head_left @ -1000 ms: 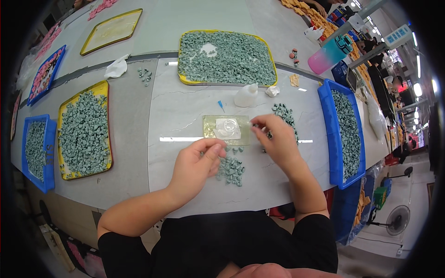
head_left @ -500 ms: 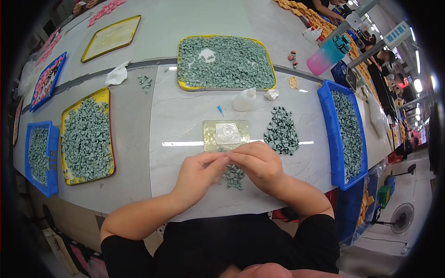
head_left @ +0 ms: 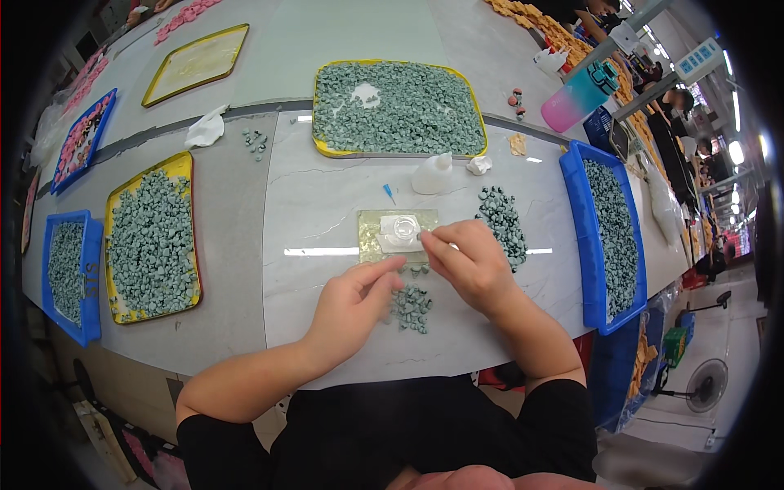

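Observation:
My right hand (head_left: 467, 265) pinches a small dark green piece (head_left: 420, 236) at the right edge of a round clear dish (head_left: 404, 228). Under the dish lies a white sheet (head_left: 390, 243) on a yellowish square plate (head_left: 368, 233). Nearer to me, my left hand (head_left: 353, 300) has thumb and index finger apart, with nothing visible between them. Beside its fingertips is a small heap of grey-green pieces (head_left: 414, 310). A darker green heap (head_left: 500, 214) spreads beyond my right hand, which partly hides it.
A white squeeze bottle (head_left: 431, 176), a blue dispensing tip (head_left: 389, 193) and crumpled white tissue (head_left: 479, 166) lie beyond the plate. Full yellow-rimmed trays stand at the back (head_left: 400, 110) and left (head_left: 153, 245). Blue bins flank me left (head_left: 94, 282) and right (head_left: 578, 237).
My hands, together at the fingertips before, have parted. The right hand has moved forward and right to the dish with the small piece. The left hand has stayed nearly in place, its fingers opening.

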`<act>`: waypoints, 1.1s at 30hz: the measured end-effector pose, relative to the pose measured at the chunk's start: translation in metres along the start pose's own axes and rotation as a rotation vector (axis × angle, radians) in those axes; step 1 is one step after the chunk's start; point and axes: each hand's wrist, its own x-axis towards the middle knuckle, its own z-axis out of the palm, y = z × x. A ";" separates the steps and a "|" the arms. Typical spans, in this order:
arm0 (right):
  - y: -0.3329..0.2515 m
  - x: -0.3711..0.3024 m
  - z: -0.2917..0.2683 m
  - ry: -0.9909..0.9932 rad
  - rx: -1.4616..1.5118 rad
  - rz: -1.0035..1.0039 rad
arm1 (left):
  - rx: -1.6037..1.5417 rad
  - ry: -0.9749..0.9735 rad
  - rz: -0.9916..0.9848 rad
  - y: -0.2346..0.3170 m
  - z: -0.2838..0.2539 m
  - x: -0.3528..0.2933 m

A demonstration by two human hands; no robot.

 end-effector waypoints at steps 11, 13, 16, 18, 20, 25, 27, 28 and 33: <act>0.001 0.007 0.007 -0.037 -0.127 -0.101 | -0.214 0.058 -0.081 0.003 -0.006 0.001; 0.000 0.007 0.007 -0.045 -0.134 -0.111 | -0.218 0.068 -0.089 0.006 -0.006 0.001; -0.001 0.007 0.005 -0.048 -0.108 -0.097 | -0.228 0.080 -0.095 0.005 -0.005 0.001; -0.001 0.004 0.006 0.041 0.057 -0.002 | -0.234 0.088 -0.095 0.005 -0.006 0.002; -0.011 0.004 0.006 0.072 0.210 0.209 | -0.300 0.074 -0.123 0.007 -0.007 0.002; -0.022 0.003 0.004 0.057 0.868 0.804 | -0.340 0.076 -0.140 0.006 -0.004 0.002; -0.026 0.007 0.002 0.039 1.201 1.047 | -0.314 0.082 -0.116 0.004 -0.005 0.001; -0.027 0.006 0.004 0.037 1.202 1.047 | -0.342 0.049 -0.116 0.004 -0.006 0.001; -0.032 0.005 0.006 0.004 1.278 1.045 | -0.411 -0.016 -0.206 0.011 -0.007 0.000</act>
